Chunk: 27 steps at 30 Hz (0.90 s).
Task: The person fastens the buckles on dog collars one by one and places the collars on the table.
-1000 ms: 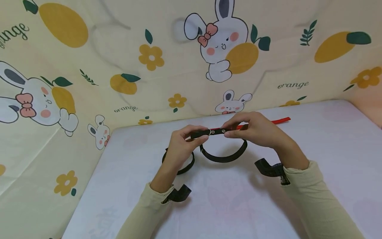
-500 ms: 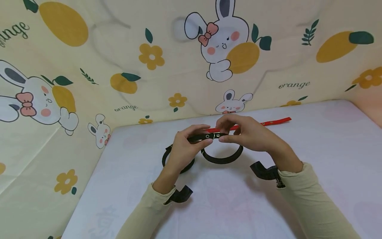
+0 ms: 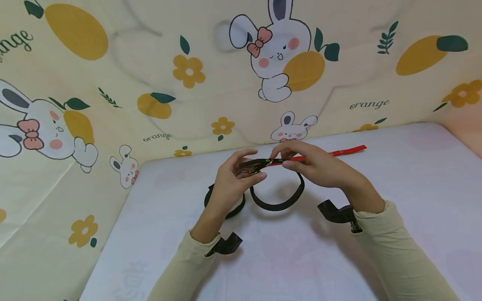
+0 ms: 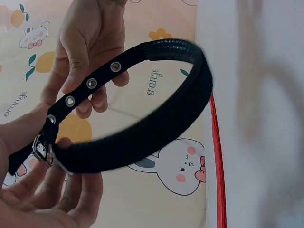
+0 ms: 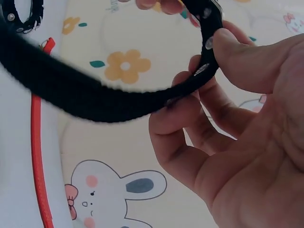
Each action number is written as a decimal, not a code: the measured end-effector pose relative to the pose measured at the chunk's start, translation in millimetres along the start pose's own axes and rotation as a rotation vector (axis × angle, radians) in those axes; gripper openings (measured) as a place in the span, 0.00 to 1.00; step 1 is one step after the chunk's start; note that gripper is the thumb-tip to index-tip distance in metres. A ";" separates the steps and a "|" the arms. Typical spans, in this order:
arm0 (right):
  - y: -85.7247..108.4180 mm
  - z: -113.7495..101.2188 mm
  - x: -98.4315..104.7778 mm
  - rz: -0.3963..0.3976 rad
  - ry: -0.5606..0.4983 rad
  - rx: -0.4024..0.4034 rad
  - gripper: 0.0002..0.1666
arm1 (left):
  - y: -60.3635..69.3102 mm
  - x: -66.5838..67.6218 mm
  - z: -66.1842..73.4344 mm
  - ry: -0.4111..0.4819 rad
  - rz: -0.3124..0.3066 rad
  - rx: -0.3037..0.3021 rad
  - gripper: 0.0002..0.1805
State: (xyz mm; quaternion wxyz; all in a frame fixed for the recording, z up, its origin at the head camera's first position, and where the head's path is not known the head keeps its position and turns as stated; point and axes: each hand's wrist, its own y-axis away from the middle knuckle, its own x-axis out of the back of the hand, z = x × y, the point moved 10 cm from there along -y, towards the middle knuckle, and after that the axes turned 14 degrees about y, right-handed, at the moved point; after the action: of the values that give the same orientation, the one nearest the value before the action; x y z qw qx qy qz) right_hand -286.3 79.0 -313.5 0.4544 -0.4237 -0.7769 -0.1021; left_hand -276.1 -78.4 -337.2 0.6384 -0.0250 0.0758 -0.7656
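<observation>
Both hands hold a black pet collar (image 3: 276, 207) in a loop above the table. My left hand (image 3: 229, 184) pinches it at the metal buckle (image 4: 41, 150), and a short strap end sticks out past the buckle in the left wrist view. With thumb and fingers, my right hand (image 3: 318, 166) grips the strap part that carries several metal eyelets (image 4: 92, 83). In the right wrist view the collar (image 5: 95, 103) curves across the top, and the right thumb presses near an eyelet. Whether the buckle pin sits in an eyelet is unclear.
A second black collar (image 3: 236, 212) lies looped on the table, partly behind the left wrist. Farther back lies a red strap with eyelets (image 3: 348, 151). Patterned cloth (image 3: 203, 108) rises behind the white table (image 3: 286, 259). Black bands (image 3: 336, 212) stick out at both cuffs.
The right hand moved left along the collar, then slightly back to the right. The buckle area has turned and tilted between the hands, and the hanging loop looks rounder. Both hands keep their hold.
</observation>
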 end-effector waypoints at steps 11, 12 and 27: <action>2.8 8.6 3.3 -0.013 -0.062 -0.062 0.14 | -2.2 15.6 -15.3 0.050 0.119 0.097 0.17; 2.7 9.0 1.4 -0.019 -0.061 -0.069 0.14 | -2.0 16.5 -16.3 0.074 0.129 0.100 0.17; -4.7 16.1 -1.3 0.064 -0.077 -0.231 0.13 | -4.9 12.3 -20.1 0.276 0.169 0.067 0.17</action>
State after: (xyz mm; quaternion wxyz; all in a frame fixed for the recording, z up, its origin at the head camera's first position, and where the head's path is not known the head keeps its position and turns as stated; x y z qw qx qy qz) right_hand -299.5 84.1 -322.6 0.3755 -0.5015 -0.7629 -0.1598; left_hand -285.8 -87.9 -357.1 0.6845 0.1084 0.1390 -0.7074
